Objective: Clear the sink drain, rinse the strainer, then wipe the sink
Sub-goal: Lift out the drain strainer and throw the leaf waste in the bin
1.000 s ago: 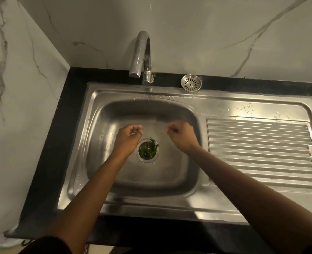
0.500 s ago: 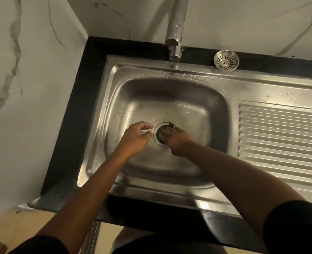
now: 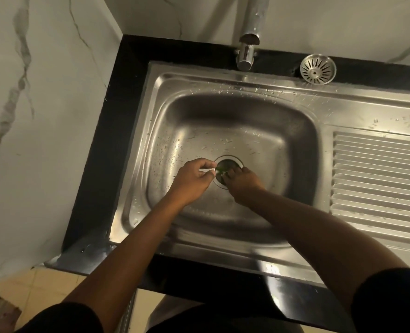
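The left hand (image 3: 194,179) lay just left of the round steel drain (image 3: 228,161), fingers curled, thumb meeting forefinger; whether it held anything could not be told. At the drain's near edge the right hand (image 3: 243,181) pinched wet green leaf scraps (image 3: 221,169) with bunched fingertips. Around the drain spread the wet stainless steel sink (image 3: 223,116). Far beyond, to the drain's right, the round slotted metal strainer (image 3: 317,69) rested on the black counter (image 3: 127,92).

Dim warm light, glare on the wet sink (image 3: 247,92), wide-angle bending at edges.
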`<act>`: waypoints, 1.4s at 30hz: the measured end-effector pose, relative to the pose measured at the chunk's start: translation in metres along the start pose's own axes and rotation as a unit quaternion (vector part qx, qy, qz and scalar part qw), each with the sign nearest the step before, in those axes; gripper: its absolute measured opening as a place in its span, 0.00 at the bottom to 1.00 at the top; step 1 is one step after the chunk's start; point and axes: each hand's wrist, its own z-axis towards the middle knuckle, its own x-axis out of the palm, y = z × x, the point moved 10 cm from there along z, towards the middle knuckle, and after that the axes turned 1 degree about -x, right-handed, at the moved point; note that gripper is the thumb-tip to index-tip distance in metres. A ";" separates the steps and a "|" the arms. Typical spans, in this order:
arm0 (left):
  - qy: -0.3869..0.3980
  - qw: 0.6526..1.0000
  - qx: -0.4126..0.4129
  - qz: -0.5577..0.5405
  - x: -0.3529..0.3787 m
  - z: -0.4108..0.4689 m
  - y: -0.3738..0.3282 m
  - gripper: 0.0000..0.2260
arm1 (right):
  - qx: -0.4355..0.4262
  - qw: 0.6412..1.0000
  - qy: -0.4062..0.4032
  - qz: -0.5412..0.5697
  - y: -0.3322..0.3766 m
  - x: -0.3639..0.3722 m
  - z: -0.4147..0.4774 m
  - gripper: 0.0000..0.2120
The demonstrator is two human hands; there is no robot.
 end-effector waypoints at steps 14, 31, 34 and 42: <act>-0.009 1.000 0.003 -0.015 -0.003 -0.006 0.004 0.11 | 0.064 0.974 0.004 0.218 -0.011 -0.001 0.000 0.19; -0.009 0.999 0.029 -0.011 -0.012 -0.017 -0.003 0.14 | 0.190 0.450 -0.116 0.865 -0.061 0.011 -0.073 0.08; -0.008 0.999 0.034 0.000 -0.007 -0.015 -0.001 0.14 | 0.201 0.454 -0.133 0.858 -0.062 0.010 -0.084 0.06; 0.041 0.976 0.069 0.200 0.035 0.026 0.007 0.19 | 0.224 0.726 -0.094 0.644 -0.049 0.008 -0.071 0.08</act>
